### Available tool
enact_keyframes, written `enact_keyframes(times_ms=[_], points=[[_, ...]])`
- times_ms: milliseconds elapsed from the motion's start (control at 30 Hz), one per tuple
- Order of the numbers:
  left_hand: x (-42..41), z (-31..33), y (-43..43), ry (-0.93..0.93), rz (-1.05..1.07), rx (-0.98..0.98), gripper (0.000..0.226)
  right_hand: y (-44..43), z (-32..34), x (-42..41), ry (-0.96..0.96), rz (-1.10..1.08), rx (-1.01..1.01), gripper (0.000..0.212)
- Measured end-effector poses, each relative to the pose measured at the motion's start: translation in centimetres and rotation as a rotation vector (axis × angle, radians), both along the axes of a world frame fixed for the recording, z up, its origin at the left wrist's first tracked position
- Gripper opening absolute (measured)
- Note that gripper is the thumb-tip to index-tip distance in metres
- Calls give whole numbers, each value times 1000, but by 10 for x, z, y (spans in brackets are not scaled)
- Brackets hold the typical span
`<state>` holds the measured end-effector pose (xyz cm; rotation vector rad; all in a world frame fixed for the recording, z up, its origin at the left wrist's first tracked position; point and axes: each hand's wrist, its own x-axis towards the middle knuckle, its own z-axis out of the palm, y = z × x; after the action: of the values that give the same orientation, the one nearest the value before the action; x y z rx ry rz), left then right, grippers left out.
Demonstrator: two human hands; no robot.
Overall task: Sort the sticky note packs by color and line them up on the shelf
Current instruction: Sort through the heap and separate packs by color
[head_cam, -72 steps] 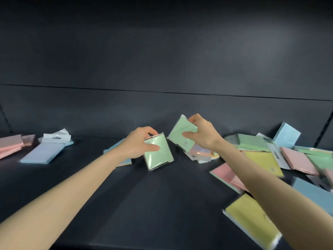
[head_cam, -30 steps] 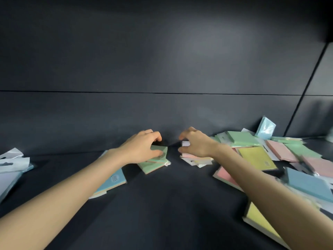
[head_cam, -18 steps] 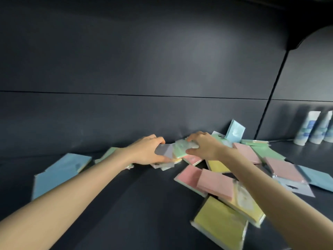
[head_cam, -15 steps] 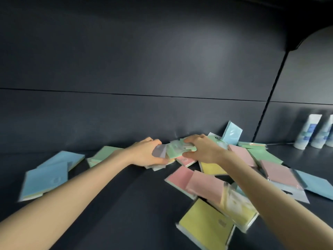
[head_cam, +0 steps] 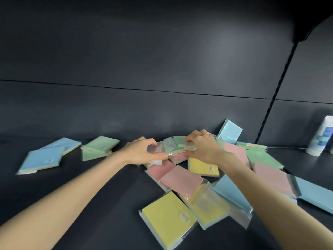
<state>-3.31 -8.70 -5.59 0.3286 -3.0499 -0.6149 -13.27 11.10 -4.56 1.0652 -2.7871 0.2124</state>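
Sticky note packs in clear wrap lie on a dark shelf [head_cam: 108,192]. My left hand [head_cam: 142,152] curls round the shiny wrapper end of a green pack [head_cam: 170,150] at the back of the pile. My right hand [head_cam: 203,147] pinches the edge of another green pack [head_cam: 180,141] just beside it. To the left lie two stacked green packs [head_cam: 100,147] and two blue packs [head_cam: 43,159]. The mixed pile on the right holds pink packs [head_cam: 178,177], yellow packs [head_cam: 167,219], green packs [head_cam: 263,157] and blue packs [head_cam: 232,193].
One blue pack [head_cam: 229,131] leans upright against the dark back wall. A white bottle [head_cam: 320,136] stands at the far right beyond a vertical shelf divider [head_cam: 277,87]. Bare shelf shows in front of the left packs.
The view has swung right from the sorted green stack to the mixed pile. Both hands have moved onto the packs at the pile's back edge and closed on them.
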Motion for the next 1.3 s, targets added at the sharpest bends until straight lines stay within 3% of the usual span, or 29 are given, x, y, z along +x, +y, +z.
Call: enact_keyframes(times_ms=[300,467,867,933,1067,1200,1300], points=[[13,1,15,-17,-17,-22,76,13,-5,1,-84,-72,-164,47],[21,3,24,-20,-24,9,80,18,1,11,-40,-80,-196,50],[38,8,28,83,-74,247,71,27,8,27,3,10,-399,28],[39,5,29,57,-80,239,74,28,7,30,-21,11,-365,36],[41,-2,29,23,-85,274,72,31,0,36,-184,13,-273,75],[36,-5,24,61,-43,293,65,36,1,35,-273,1,-344,58],[34,-8,23,68,35,266,77,37,-2,30,-199,-61,-249,75]])
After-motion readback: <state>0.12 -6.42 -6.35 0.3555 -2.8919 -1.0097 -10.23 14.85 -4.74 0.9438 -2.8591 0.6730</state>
